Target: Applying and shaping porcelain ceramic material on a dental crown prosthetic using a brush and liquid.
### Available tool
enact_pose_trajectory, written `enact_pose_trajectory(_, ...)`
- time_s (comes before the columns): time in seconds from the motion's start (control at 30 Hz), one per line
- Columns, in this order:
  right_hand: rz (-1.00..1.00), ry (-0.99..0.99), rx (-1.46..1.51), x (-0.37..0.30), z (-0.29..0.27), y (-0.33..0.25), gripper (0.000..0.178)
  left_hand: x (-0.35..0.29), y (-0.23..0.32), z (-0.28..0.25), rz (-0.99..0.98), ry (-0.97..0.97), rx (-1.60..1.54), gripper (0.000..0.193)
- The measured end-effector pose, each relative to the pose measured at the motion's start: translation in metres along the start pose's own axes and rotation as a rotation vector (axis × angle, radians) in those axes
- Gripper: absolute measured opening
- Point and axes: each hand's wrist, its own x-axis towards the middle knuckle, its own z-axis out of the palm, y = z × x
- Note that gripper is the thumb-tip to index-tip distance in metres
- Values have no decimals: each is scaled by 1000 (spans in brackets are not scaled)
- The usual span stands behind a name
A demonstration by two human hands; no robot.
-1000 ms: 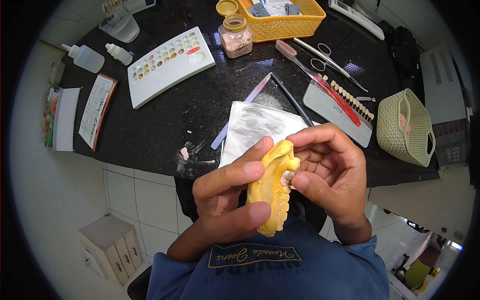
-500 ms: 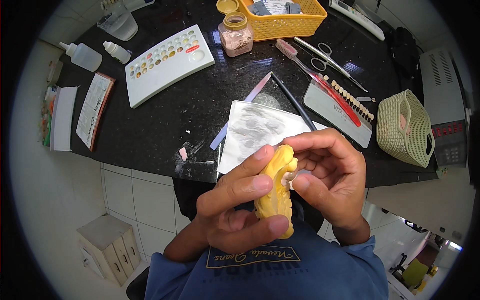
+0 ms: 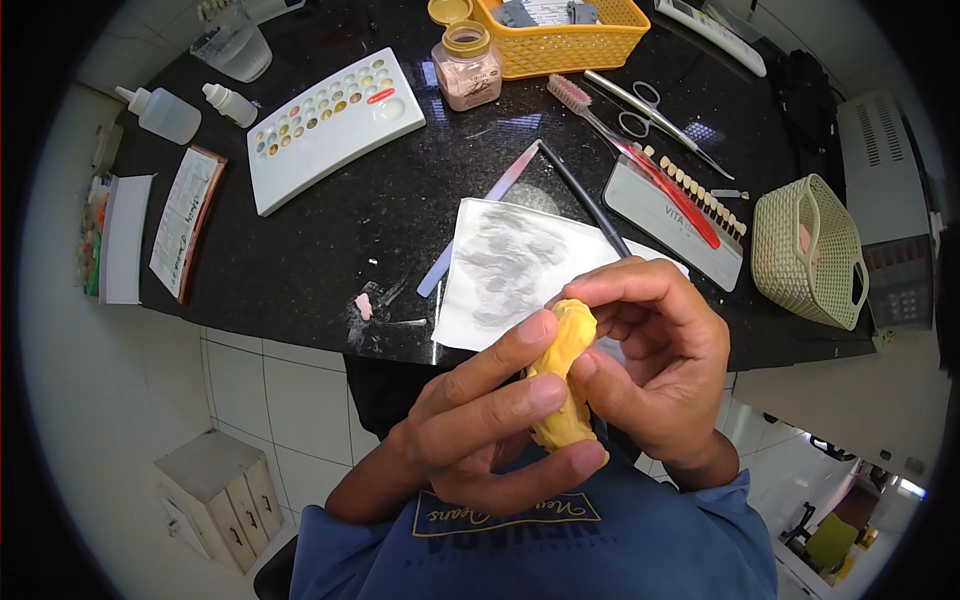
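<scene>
Left hand (image 3: 475,420): fingers and thumb gripping the yellow dental cast (image 3: 573,335), held just off the bench's (image 3: 320,250) near edge
Right hand (image 3: 665,350): index and thumb pinching the cast's upper end
Progress: looks mid-handling tbh, cast not set down; can't tell what's left, teeth hidden
Near edge: grey-smudged paper (image 3: 510,255), pink scrap (image 3: 363,306)
Toward far edge: open powder jar (image 3: 468,82)

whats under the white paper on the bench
A lilac-and-pink stick runs partly beneath the white paper: both ends show past its edges, its middle is covered. Anything else lying underneath cannot be seen.
</scene>
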Motion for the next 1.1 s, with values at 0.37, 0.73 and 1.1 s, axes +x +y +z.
enact_pose_trajectory(0.37,-13,-34,25,-1,-1,-1,33,-4,1,1,33,44,12,47)
enact_pose_trajectory(0.73,-22,-3,-29,-1,4,-1,31,-7,-9,5,247,67,211,48)
enact_pose_trajectory(1.1,-56,-43,-68,-2,-1,-1,39,-5,-8,9,195,112,105,45)
